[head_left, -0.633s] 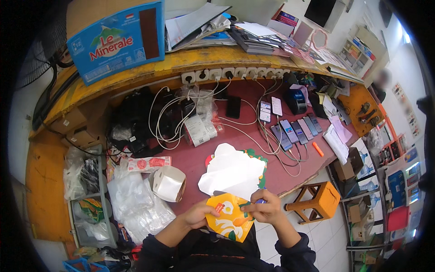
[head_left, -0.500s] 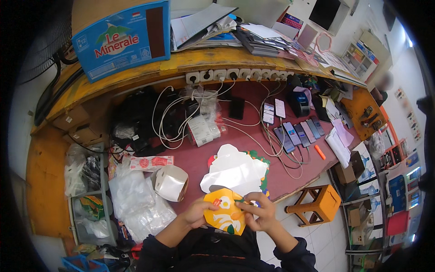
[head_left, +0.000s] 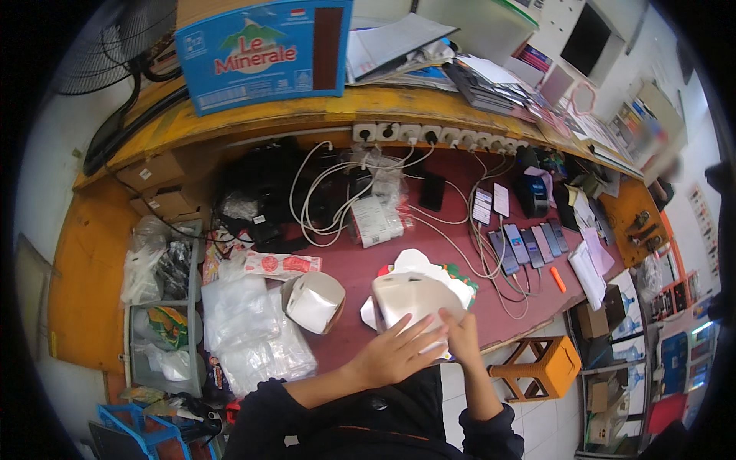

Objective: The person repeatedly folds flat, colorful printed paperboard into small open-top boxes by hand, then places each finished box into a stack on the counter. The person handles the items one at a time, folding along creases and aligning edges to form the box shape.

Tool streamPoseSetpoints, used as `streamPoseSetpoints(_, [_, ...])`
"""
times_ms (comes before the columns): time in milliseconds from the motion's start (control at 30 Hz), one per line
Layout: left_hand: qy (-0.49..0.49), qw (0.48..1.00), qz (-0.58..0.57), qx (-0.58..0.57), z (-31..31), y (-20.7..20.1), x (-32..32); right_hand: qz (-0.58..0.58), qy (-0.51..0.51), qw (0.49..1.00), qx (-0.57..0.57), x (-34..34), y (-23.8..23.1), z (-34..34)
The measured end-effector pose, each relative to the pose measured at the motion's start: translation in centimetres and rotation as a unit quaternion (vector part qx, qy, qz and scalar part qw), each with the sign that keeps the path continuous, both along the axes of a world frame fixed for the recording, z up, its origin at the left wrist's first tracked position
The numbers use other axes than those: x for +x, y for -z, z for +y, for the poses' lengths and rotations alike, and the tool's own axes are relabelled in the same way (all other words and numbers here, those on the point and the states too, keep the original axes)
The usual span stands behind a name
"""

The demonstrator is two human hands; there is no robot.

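Observation:
A cardboard food box (head_left: 414,299), pale inside, is tilted up in front of me over the near edge of the table. My left hand (head_left: 395,354) lies across its near side with fingers stretched out and slightly spread. At the box's right side is my right hand (head_left: 462,337), its thumb toward the near face and the other fingers partly hidden. Flat white carton blanks (head_left: 414,261) with colourful printed edges lie behind the box. Left of it stands a folded white box (head_left: 316,303), its opening facing up.
Clear plastic bags (head_left: 261,330) lie at the left. White cables (head_left: 307,199) trail over the red tabletop, and several phones (head_left: 515,244) lie at the right beside an orange marker (head_left: 558,280). A blue carton (head_left: 264,61) sits on the shelf; an orange stool (head_left: 540,368) stands below.
The yellow printed carton has turned so its pale side faces me, and it has risen over the blanks. Both hands moved up and right in view; my left hand's fingers have spread across it.

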State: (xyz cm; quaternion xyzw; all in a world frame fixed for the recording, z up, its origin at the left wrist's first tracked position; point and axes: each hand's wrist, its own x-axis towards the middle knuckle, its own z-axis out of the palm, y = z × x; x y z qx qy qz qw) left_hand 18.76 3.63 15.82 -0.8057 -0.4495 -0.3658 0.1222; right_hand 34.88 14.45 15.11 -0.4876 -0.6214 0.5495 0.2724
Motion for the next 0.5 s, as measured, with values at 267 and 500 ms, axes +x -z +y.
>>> streamPoseSetpoints(267, [-0.078,0.961,-0.263,-0.029,-2.6,3.1,-8.7,-0.073,-0.107,0.939,0.319,-5.5,-5.1,-1.1])
streamPoseSetpoints(500, [-0.098,0.993,-0.043,0.055,-3.8,5.8,-11.6,-0.158,-0.363,0.748,0.533,-13.7,-2.3,-3.1])
